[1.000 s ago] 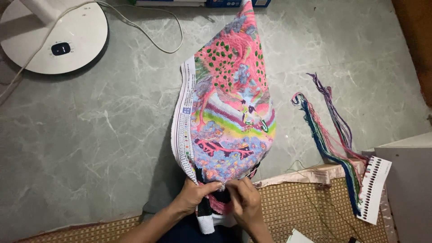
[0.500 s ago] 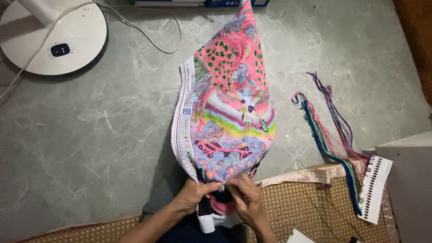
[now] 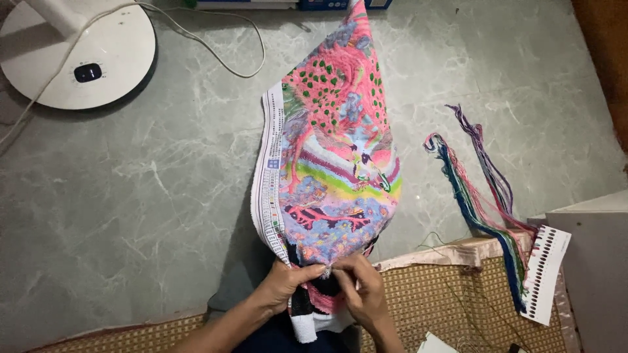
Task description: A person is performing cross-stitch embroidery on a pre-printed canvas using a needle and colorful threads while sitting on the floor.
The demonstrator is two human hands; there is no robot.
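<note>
A large, brightly coloured cross-stitch cloth (image 3: 333, 150), mostly pink with green dots, blue flowers and rainbow stripes, lies draped from my lap out over the floor. A white border strip with small colour squares runs down its left edge. My left hand (image 3: 284, 284) pinches the near bottom edge of the cloth. My right hand (image 3: 363, 287) meets it there, fingertips closed on the same spot of fabric; any needle is too small to see.
Several bundles of coloured embroidery thread (image 3: 484, 196) hang from a white punched card (image 3: 546, 274) at the right. A woven mat (image 3: 445, 301) lies under me. A white round fan base (image 3: 85, 59) with a cable sits top left on the grey marble floor. A grey box (image 3: 595, 261) stands right.
</note>
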